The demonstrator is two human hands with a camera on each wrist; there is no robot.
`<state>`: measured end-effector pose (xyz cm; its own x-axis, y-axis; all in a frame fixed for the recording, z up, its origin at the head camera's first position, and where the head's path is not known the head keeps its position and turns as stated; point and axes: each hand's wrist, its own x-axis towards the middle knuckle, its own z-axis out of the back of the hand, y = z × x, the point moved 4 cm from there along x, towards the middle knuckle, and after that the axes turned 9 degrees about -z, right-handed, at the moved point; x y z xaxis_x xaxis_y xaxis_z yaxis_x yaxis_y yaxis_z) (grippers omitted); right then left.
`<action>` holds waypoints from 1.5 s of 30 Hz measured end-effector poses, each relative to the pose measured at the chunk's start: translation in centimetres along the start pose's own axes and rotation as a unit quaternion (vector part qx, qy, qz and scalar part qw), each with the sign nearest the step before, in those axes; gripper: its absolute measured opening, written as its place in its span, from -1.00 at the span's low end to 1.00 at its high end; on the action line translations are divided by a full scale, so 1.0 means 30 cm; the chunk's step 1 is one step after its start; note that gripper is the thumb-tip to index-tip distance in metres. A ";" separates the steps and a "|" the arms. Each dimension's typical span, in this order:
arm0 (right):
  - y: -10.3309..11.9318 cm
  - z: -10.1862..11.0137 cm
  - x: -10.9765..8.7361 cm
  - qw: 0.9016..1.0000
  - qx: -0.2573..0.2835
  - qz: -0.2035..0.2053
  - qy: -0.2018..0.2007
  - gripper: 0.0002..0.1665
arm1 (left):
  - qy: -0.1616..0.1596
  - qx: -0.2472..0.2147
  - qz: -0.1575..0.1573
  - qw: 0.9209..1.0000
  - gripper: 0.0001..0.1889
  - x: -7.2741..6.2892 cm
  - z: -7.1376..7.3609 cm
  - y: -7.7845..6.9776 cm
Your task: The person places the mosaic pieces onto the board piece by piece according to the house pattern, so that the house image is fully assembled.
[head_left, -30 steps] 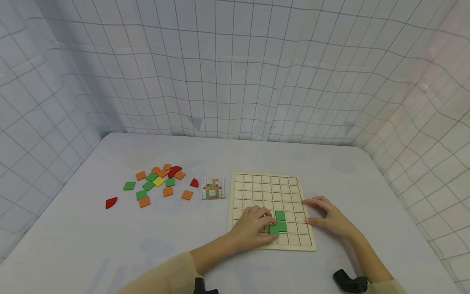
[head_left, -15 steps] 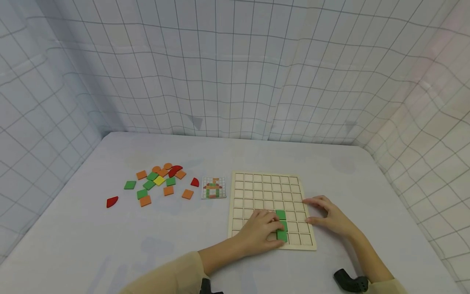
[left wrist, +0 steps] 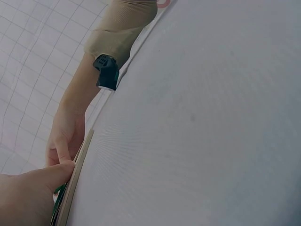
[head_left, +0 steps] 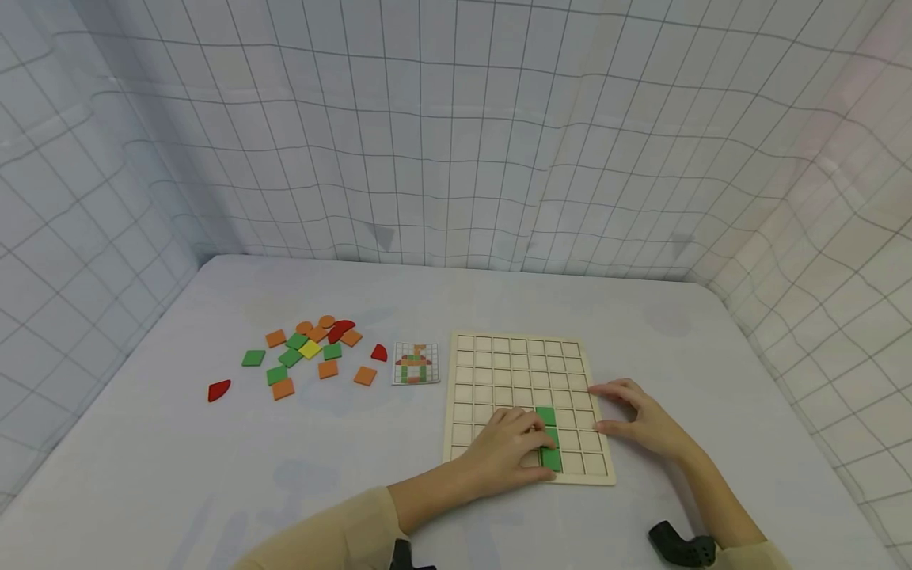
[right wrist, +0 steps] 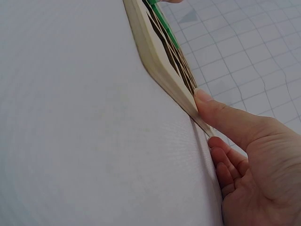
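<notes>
The pale wooden grid board (head_left: 523, 346) lies on the white-covered table in the head view. On its lower part, three green square tiles form a column. My left hand (head_left: 502, 451) is over the board, its thumb and fingers about the lowest green tile (head_left: 552, 460), which looks pinched; its palm hides some cells. Above that sit the middle tile (head_left: 552, 436), partly covered by fingers, and the top tile (head_left: 545, 416). At the board's right edge, my right hand (head_left: 644, 419) rests thumb and fingertips, spread apart. The right wrist view shows its thumb (right wrist: 221, 115) touching the board's rim.
A pattern card (head_left: 416, 364) lies left of the board. Farther left are scattered orange, green and red pieces and one yellow tile (head_left: 309, 349). A lone red quarter-round (head_left: 219, 390) sits at the far left. Grid-lined white curtains surround the table.
My left hand has moved right along the board, and the lowest green tile has shifted right with it, now beneath the other two. The right hand keeps its place.
</notes>
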<state>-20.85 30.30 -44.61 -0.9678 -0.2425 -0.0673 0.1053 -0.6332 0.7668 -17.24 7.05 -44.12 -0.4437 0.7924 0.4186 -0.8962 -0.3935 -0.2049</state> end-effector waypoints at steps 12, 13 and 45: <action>0.010 0.001 -0.003 1.000 -0.006 0.007 -0.003 -0.38 | -0.001 -0.009 0.002 1.000 -0.62 0.001 0.003 0.001; 0.011 0.000 -0.003 1.000 -0.007 0.006 -0.002 -0.38 | -0.001 -0.008 0.002 1.000 -0.61 0.001 0.004 0.000; -0.001 0.003 -0.001 1.000 -0.002 -0.021 0.004 -0.36 | -0.123 -0.066 0.127 0.982 -0.62 -0.125 0.194 0.253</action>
<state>-20.86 30.40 -44.58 -0.9695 -0.2218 -0.1046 0.0659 -0.6465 0.7601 -22.36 -1.63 -42.11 -0.6529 0.5347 0.5365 -0.7570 -0.4863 -0.4364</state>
